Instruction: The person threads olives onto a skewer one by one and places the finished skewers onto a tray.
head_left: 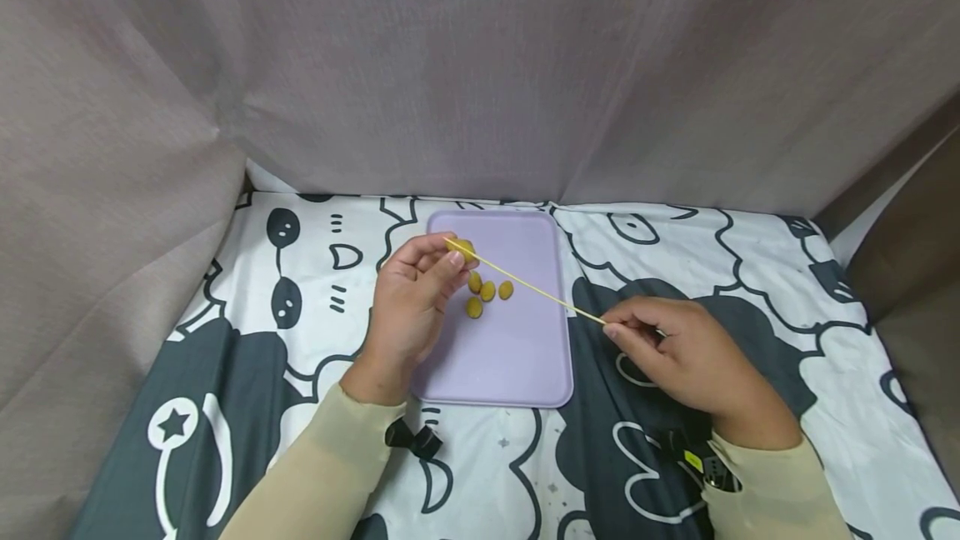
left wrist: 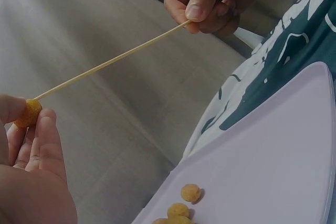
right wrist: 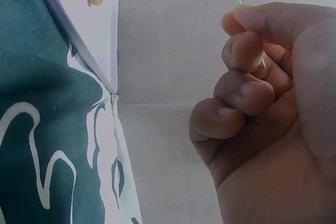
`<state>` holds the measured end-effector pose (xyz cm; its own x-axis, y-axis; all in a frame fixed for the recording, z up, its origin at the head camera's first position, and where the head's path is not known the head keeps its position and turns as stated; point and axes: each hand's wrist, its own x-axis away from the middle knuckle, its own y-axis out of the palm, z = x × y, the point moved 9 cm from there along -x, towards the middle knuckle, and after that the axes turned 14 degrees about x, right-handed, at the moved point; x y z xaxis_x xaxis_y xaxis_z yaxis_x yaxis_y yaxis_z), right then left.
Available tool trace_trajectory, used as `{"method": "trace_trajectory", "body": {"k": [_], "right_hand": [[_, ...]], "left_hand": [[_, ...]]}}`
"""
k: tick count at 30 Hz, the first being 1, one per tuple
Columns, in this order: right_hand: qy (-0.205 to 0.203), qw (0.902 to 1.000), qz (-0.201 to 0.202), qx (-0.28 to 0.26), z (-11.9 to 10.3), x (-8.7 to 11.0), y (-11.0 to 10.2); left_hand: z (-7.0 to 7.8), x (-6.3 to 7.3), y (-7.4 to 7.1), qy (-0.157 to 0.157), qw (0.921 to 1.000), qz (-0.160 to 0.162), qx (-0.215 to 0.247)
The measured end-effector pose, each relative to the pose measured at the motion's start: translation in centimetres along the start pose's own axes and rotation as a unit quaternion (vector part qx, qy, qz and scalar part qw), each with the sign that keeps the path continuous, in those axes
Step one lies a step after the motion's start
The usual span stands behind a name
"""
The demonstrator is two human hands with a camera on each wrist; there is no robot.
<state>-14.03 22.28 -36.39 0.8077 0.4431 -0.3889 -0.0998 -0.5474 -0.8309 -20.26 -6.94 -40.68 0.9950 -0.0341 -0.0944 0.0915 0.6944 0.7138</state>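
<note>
Over a cartoon-print cloth (head_left: 750, 273) walled by grey curtains (head_left: 480, 65), the left hand (head_left: 408, 307) pinches a yellow ball (head_left: 462, 250) while the right hand (head_left: 690, 357) grips the skewer (head_left: 525, 282) above a lilac tray (head_left: 517, 357) holding four more balls (head_left: 487, 292).

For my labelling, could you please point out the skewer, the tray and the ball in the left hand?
skewer (head_left: 525, 280): head view, middle of the stick.
tray (head_left: 517, 357): head view, bare lilac surface.
ball (left wrist: 29, 113): left wrist view, its side.
</note>
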Motion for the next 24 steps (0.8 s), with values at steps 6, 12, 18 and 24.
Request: {"method": "trace_trajectory", "body": {"k": [6, 12, 18, 24], "right_hand": [[-0.002, 1.0, 0.001, 0.003, -0.13, 0.01, 0.01], [-0.001, 1.0, -0.001, 0.006, -0.24, -0.01, 0.04], [-0.004, 1.0, -0.001, 0.005, -0.45, -0.09, 0.03], [-0.006, 0.9999, 0.0, 0.008, -0.6, -0.14, 0.05]], "left_hand": [[-0.18, 0.18, 0.23, -0.004, 1.0, -0.002, -0.005], [-0.39, 0.28, 0.5, -0.007, 1.0, -0.003, 0.001], [-0.66, 0.3, 0.63, -0.005, 0.9999, -0.016, -0.001], [-0.88, 0.41, 0.75, -0.007, 0.9998, -0.019, -0.008]]}}
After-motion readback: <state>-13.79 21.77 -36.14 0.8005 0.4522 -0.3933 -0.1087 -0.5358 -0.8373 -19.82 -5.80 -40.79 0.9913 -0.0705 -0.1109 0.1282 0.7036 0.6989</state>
